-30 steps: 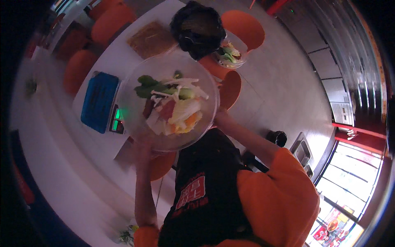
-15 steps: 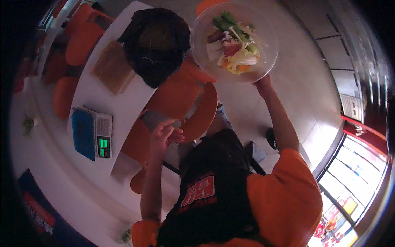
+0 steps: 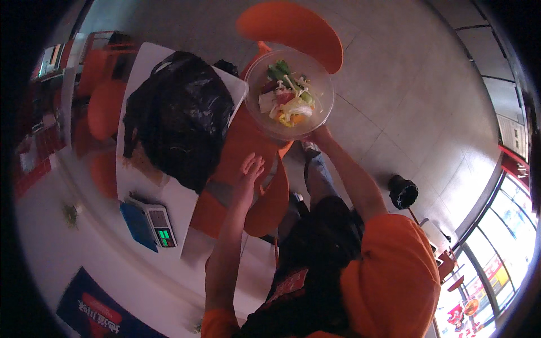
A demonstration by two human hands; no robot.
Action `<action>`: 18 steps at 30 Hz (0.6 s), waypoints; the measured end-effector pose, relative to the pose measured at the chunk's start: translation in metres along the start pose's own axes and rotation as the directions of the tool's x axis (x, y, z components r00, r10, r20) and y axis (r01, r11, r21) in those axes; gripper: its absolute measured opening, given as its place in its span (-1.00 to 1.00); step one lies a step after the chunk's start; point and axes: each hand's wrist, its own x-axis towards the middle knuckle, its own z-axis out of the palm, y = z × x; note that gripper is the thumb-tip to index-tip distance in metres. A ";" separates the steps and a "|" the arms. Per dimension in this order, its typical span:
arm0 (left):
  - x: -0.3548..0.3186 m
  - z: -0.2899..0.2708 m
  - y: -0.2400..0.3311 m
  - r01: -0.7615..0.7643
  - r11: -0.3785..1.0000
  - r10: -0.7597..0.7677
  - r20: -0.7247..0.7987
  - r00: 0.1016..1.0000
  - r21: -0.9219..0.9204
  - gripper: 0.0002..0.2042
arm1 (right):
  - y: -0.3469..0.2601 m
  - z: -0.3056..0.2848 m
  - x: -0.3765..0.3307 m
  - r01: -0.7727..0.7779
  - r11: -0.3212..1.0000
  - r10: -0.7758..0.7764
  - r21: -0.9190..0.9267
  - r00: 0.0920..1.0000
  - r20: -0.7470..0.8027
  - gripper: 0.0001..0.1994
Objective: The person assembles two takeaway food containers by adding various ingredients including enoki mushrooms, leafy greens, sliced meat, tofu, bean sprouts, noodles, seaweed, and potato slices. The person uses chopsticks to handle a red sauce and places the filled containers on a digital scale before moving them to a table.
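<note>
My right hand (image 3: 320, 137) grips the near rim of a round, see-through plastic bowl (image 3: 323, 100), held out in front of me over the floor. Inside lie mixed raw vegetables (image 3: 288, 104): green leaves, thin white mushrooms, pale cabbage and orange pieces, along with something reddish. The bowl hides part of my right fingers. My left hand (image 3: 252, 169) hovers to the left of the bowl, above the orange chairs. Its fingers are apart and loosely bent, with nothing in them.
A white table (image 3: 183, 211) on my left bears a large black plastic bag (image 3: 183, 118), a brownish package (image 3: 147, 165) and a scale (image 3: 155, 225) with a lit green display. Orange chairs (image 3: 293, 28) stand beside and beyond it. A black-lined bin (image 3: 403, 192) is at right.
My view has shifted, showing more floor and chair ahead. The bowl, still in my right hand, sits lower and farther from me. My left hand has moved forward and stays empty.
</note>
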 end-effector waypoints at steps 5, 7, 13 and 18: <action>0.089 0.005 -0.007 0.113 0.992 -0.094 -0.249 0.964 0.061 -0.31 | 0.005 0.018 0.000 -0.095 0.992 0.099 -0.078 0.994 0.053 -0.52; 0.123 0.014 -0.010 0.096 0.977 -0.044 -0.264 0.964 0.190 -0.34 | 0.008 0.017 0.004 -0.086 0.969 0.093 -0.232 0.995 0.020 -0.50; 0.180 0.008 -0.048 0.175 0.917 -0.014 -0.409 0.912 0.359 -0.60 | 0.015 -0.037 0.012 0.324 0.852 -0.164 -0.411 0.912 0.377 -0.51; 0.208 -0.009 -0.078 0.126 0.979 -0.056 -0.390 0.919 0.159 -0.72 | 0.007 -0.076 0.046 0.432 0.759 -0.332 -0.487 0.900 0.282 -0.51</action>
